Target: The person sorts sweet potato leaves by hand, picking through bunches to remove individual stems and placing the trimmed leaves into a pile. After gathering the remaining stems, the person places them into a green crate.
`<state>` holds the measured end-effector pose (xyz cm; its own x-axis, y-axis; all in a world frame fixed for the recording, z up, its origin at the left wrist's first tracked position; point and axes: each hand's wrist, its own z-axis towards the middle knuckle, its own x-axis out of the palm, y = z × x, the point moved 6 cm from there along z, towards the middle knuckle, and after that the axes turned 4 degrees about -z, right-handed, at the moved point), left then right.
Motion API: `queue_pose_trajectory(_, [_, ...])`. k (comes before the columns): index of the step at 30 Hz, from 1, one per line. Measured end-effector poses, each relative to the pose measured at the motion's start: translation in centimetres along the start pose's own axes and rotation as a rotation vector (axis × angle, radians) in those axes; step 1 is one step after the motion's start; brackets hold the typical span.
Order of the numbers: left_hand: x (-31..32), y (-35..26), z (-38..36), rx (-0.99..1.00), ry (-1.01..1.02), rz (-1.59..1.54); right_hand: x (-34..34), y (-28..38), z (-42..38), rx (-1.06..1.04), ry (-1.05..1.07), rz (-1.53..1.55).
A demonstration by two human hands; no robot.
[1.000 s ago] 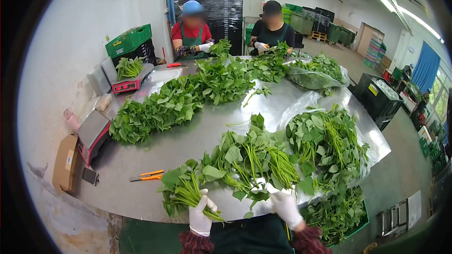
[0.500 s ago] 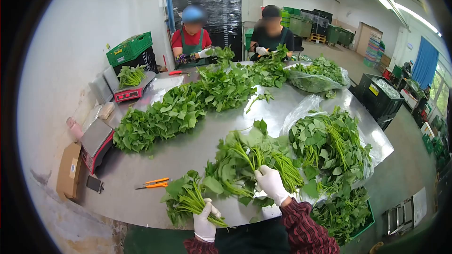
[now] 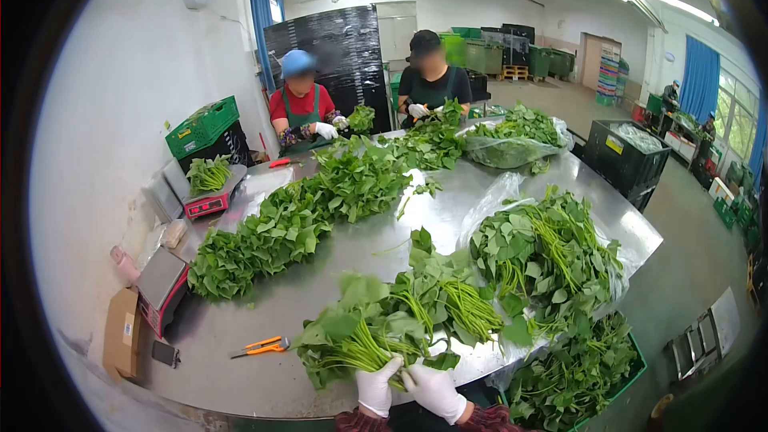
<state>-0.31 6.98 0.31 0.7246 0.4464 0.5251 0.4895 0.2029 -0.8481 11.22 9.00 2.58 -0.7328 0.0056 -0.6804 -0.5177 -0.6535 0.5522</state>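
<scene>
A bunch of leafy greens (image 3: 340, 348) with long pale-green stems lies tilted over the table's near edge. My left hand (image 3: 376, 389), in a white glove, is closed around its stem ends. Close beside it, my gloved right hand (image 3: 437, 394) has its fingers closed at the same stem ends, touching or nearly touching the left. Just beyond the hands sits a loose pile of greens (image 3: 472, 310), stems pointing toward me. Left of the bunch, orange-handled scissors (image 3: 266, 346) rest on the metal table (image 3: 216, 360).
A larger heap of greens (image 3: 552, 252) lies on clear plastic at right, above a green crate (image 3: 638, 368) of greens. A long row of bunches (image 3: 272, 236) crosses the table. Scales (image 3: 162, 280) and a phone (image 3: 166, 354) are left. Two co-workers (image 3: 302, 108) handle greens opposite.
My right hand has moved from the loose pile down and left to meet my left hand at the stems. The bunch has shifted right and looks fuller. The camera view has turned slightly.
</scene>
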Motion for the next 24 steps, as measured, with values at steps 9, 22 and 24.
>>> queue_pose_trajectory(9, [4.1, -0.1, -2.4, 0.002, 0.109, -0.059, -7.6, -3.2, -4.0, 0.768, -0.254, 0.921])
queue_pose_trajectory(22, [0.1, -3.1, -0.8, 0.000, 0.154, -0.093, -19.3, -17.0, -11.1, 0.976, -0.259, 0.126])
queue_pose_trajectory(24, [0.7, -2.5, -1.5, -0.059, 0.169, -0.104, -14.7, -13.9, -8.6, 0.785, -0.063, 0.249])
